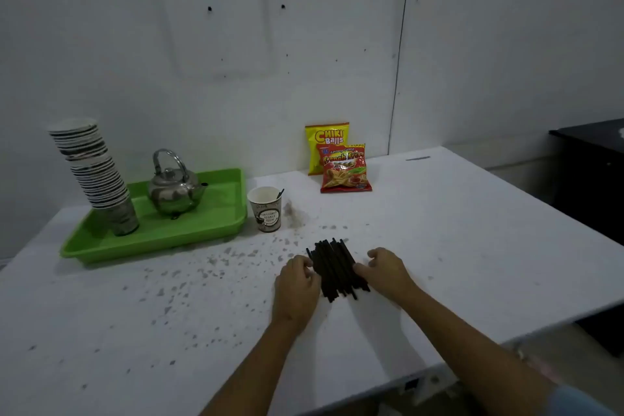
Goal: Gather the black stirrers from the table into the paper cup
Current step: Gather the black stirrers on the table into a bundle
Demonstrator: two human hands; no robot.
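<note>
A pile of black stirrers (334, 267) lies flat on the white table (472, 246), roughly side by side. My left hand (297, 287) rests against the pile's left side with curled fingers. My right hand (385, 272) presses against the right side, fingertips touching the stirrers. Both hands flank the pile and none of it is lifted. A paper cup (265, 209) stands upright behind and to the left of the pile, with one black stirrer (280, 193) leaning out of its rim.
A green tray (202, 233) at the left holds a metal kettle (174, 187) and a tall leaning stack of paper cups (98, 176). Two snack bags (341, 162) stand by the wall. Dark specks dot the table. A black cabinet (594, 179) stands at the right.
</note>
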